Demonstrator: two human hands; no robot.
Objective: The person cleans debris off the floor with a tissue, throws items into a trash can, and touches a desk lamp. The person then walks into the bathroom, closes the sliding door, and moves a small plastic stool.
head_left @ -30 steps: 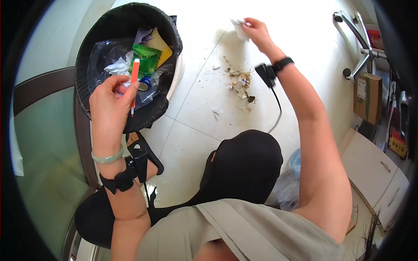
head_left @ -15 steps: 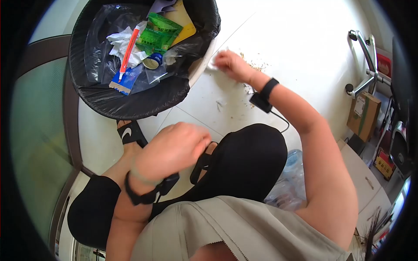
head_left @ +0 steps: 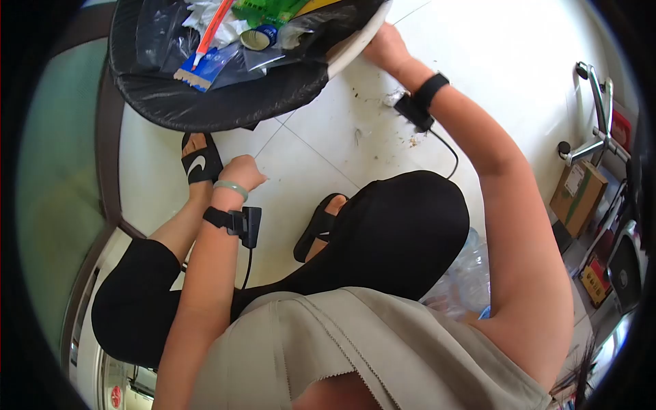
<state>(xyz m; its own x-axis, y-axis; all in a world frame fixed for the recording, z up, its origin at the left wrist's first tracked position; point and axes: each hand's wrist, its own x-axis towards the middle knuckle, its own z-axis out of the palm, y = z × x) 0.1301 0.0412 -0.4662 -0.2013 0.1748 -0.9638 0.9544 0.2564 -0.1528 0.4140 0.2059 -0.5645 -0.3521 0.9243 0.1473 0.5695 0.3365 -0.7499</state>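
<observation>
My right hand (head_left: pixel 388 51) reaches down beside the pale outer wall of a trash bin (head_left: pixel 359 44); its fingers are hidden behind the rim, so what it holds does not show. My left hand (head_left: pixel 244 171), with a green bangle (head_left: pixel 232 189) at the wrist, is curled closed between the bin and my knees, apart from the bin, with nothing seen in it. A black bag (head_left: pixel 205 109) lines the bin. Inside lie an orange-and-white pen-like stick (head_left: pixel 213 31), crumpled tissue (head_left: pixel 236 29), a green packet (head_left: pixel 270 10) and a blue wrapper (head_left: pixel 205 68).
Dark crumbs and scraps (head_left: pixel 393 100) are scattered on the white tiled floor (head_left: pixel 294 154). Clear plastic bottles (head_left: pixel 468 273) lie beside my right knee. A cardboard box (head_left: pixel 577 195) and a chair base (head_left: pixel 601 123) stand at the right. A glass panel (head_left: pixel 65 164) is at the left.
My right hand, earlier over the crumbs with something white in it, has moved up beside the bin wall. My left hand has moved left and forward. The bin sits higher in view.
</observation>
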